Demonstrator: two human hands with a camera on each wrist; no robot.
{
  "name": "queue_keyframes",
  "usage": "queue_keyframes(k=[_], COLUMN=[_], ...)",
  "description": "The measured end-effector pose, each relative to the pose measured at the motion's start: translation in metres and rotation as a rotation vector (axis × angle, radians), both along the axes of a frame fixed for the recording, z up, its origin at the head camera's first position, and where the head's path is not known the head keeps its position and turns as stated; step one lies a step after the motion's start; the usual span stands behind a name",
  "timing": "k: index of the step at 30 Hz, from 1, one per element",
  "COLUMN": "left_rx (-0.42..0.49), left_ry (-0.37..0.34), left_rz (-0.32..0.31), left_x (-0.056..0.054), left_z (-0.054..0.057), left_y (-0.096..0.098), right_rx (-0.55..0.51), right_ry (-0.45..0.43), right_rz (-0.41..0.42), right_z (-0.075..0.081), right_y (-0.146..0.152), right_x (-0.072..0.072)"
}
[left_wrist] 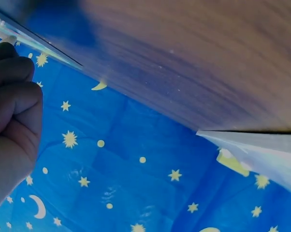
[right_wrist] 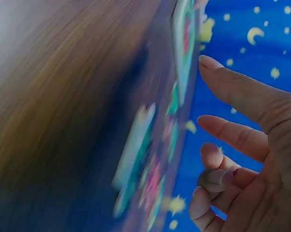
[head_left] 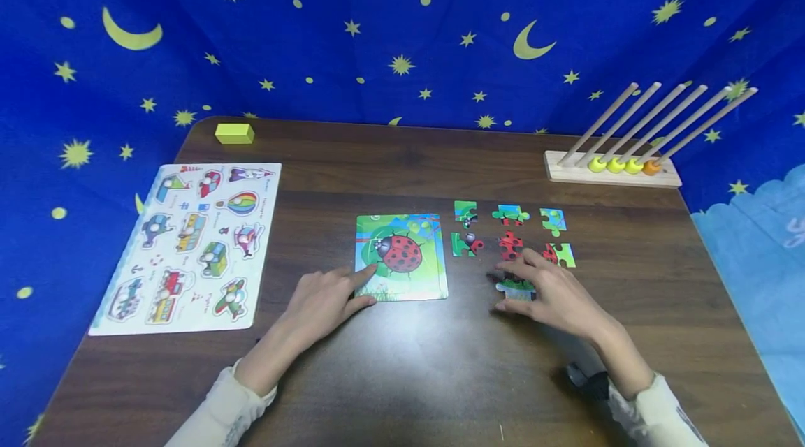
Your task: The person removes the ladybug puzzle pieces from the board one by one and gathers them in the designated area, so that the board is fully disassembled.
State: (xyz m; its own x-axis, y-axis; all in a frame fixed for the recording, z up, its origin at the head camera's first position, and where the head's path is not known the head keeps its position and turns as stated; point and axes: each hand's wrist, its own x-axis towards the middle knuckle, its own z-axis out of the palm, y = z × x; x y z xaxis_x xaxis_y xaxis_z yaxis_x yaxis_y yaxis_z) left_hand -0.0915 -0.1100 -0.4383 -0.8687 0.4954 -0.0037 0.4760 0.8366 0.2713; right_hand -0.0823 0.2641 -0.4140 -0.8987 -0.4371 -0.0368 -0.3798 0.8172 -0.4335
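A square ladybug picture board [head_left: 401,255] lies flat near the middle of the table. My left hand [head_left: 327,300] rests at its left edge, index finger extended onto the picture and thumb at the lower corner; in the left wrist view this hand [left_wrist: 12,106] shows its other fingers curled. Right of the board, several ladybug jigsaw pieces lie in loose rows, among them a red spotted piece [head_left: 511,244]. My right hand [head_left: 560,293] hovers over a green-and-grey jigsaw piece [head_left: 516,290], thumb and index finger spread around it. The right wrist view shows this hand [right_wrist: 242,145] with nothing between its fingers.
A white vehicle puzzle board [head_left: 207,251] lies on the left, with a yellow block [head_left: 235,133] behind it. At the back right stands a wooden peg rack [head_left: 613,167] with yellow and orange beads. A blue star-patterned cloth [head_left: 352,70] hangs behind the table.
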Motion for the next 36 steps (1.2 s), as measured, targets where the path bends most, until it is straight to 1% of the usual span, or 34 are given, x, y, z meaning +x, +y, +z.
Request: queue_keyframes(k=[4, 8, 12, 16, 18, 22, 24, 26, 29, 36], left_rx=[0.018, -0.019, -0.068, -0.092, -0.101, -0.117, -0.119, -0.117, -0.115, -0.112], left_ry=[-0.003, 0.004, -0.034, -0.071, -0.085, -0.115, -0.128, -0.136, -0.139, -0.147], left_rz=[0.016, 0.028, 0.031, 0.032, 0.029, 0.033, 0.038, 0.042, 0.042, 0.038], left_x=[-0.004, -0.01, -0.017, -0.022, -0.023, -0.023, -0.024, -0.024, -0.025, -0.027], left_z=[0.002, 0.001, 0.0, 0.0, 0.001, 0.002, 0.002, 0.002, 0.001, 0.001], left_y=[-0.005, -0.013, -0.017, -0.019, -0.02, -0.021, -0.021, -0.021, -0.021, -0.022], right_rx=[-0.025, -0.015, -0.008, -0.032, -0.037, -0.034, -0.037, -0.042, -0.059, -0.054], right_ry=[0.017, 0.011, 0.0, 0.01, 0.011, -0.023, -0.056, -0.084, -0.1, -0.014], right_rz=[0.062, 0.104, 0.159, 0.234, 0.256, 0.258, 0.249, 0.244, 0.237, 0.241], right_z=[0.002, 0.003, 0.005, 0.002, 0.0, -0.007, -0.01, -0.014, -0.018, -0.024], right_y=[-0.023, -0.045, -0.067, -0.092, -0.105, -0.13, -0.14, -0.148, -0.158, -0.167], right_x=[-0.003, -0.011, -0.021, -0.032, -0.037, -0.044, -0.046, -0.047, -0.048, -0.048])
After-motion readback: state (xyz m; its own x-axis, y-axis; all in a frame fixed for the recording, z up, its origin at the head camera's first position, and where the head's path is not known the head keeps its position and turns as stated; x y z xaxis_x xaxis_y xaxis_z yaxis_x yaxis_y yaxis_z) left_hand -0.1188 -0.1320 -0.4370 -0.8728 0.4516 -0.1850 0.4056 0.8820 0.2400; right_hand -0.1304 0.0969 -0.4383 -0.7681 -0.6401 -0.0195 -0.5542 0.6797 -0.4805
